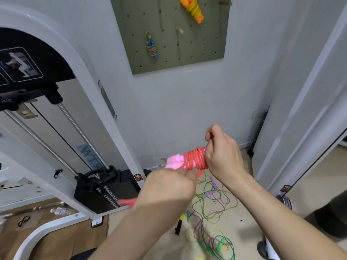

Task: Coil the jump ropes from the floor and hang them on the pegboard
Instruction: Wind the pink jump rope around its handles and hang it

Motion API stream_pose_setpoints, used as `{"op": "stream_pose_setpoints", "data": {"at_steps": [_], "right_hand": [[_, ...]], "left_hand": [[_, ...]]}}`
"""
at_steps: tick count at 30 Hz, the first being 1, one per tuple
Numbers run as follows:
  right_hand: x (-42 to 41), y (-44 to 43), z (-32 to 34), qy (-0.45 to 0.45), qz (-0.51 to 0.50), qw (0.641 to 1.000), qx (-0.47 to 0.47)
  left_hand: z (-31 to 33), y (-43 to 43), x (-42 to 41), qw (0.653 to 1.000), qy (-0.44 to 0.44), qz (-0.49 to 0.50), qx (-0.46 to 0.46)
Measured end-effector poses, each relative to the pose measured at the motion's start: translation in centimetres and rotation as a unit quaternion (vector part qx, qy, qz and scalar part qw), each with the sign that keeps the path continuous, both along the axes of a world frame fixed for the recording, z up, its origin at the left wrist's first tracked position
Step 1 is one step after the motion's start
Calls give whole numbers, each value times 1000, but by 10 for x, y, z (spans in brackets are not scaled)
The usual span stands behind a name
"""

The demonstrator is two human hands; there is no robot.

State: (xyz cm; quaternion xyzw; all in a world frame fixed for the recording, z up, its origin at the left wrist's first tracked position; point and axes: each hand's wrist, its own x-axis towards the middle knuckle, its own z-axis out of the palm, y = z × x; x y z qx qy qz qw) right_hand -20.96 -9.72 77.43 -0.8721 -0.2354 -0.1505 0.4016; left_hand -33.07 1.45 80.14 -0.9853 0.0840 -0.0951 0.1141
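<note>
From where I stand, the right hand has its fingers curled round one end of the pink handles. The red rope is wound round them in tight turns just beside its knuckles. The left hand, below and a little nearer the person, is closed on the loose run of that rope, and a blurred tail trails out past its wrist. The cord looks light, springy and rather slick, so I'd judge the turns will slip loose unless the tail is tucked in. The stiff handles are the safest place to hold it. More ropes lie tangled on the floor beneath both hands, and the pegboard is up beyond them.
</note>
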Motion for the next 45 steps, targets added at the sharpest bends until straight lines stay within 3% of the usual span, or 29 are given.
{"op": "stream_pose_setpoints", "data": {"at_steps": [4, 7, 9, 11, 15, 17, 20, 21, 22, 23, 25, 26, 27, 29, 31, 35, 38, 40, 42, 45], "right_hand": [[-8, -7, 6, 14, 131, 987, -89], [-16, -17, 18, 44, 212, 976, -34], [-21, -20, 32, 118, 234, 964, 44], [-23, -21, 42, 217, 246, 935, 138], [-24, -19, 48, 341, 236, 856, 309], [-23, -16, 45, 365, 208, 825, 378], [-15, -8, 36, 356, 113, 815, 442], [-10, -5, 32, 342, 70, 824, 447], [-6, -3, 27, 314, 27, 844, 434], [-1, -2, 22, 267, -15, 878, 398], [3, -6, 9, 140, -70, 949, 273], [3, -8, 3, 90, -75, 969, 218], [1, -9, -2, 58, -72, 980, 179], [-2, -9, -5, 25, -53, 989, 133], [-2, -8, -5, -2, -42, 996, 79], [13, -21, -8, -40, -55, 990, -120], [17, -37, -8, -14, 84, 975, -205], [12, -46, -4, 9, 190, 964, -186], [5, -50, 7, 48, 225, 965, -128], [-4, -51, 27, 150, 247, 957, 0]], "left_hand": [[27, 20, 4, 997, -5, -30, -64], [44, 35, 13, 966, 45, -22, -254], [47, 38, 21, 892, 91, -13, -443], [47, 39, 27, 792, 126, -20, -597], [24, 39, 42, 599, 183, -38, -779], [6, 32, 48, 538, 136, 15, -832], [-16, 4, 41, 557, 50, 83, -825], [-23, -7, 36, 595, 36, 85, -798], [-29, -15, 32, 658, 23, 86, -748], [-34, -19, 29, 742, 19, 91, -663], [-33, -25, 25, 917, 60, 116, -376], [-31, -26, 24, 954, 55, 133, -264], [-29, -25, 22, 966, 64, 141, -207], [-26, -22, 21, 967, 105, 146, -180], [-17, -17, 17, 958, 141, 132, -213], [6, -8, 7, 949, 174, 73, -251], [26, 3, 7, 956, 121, 47, -263], [35, 14, 10, 950, 105, 33, -292], [40, 23, 13, 936, 111, 18, -334], [37, 35, 23, 866, 117, 7, -486]]}}
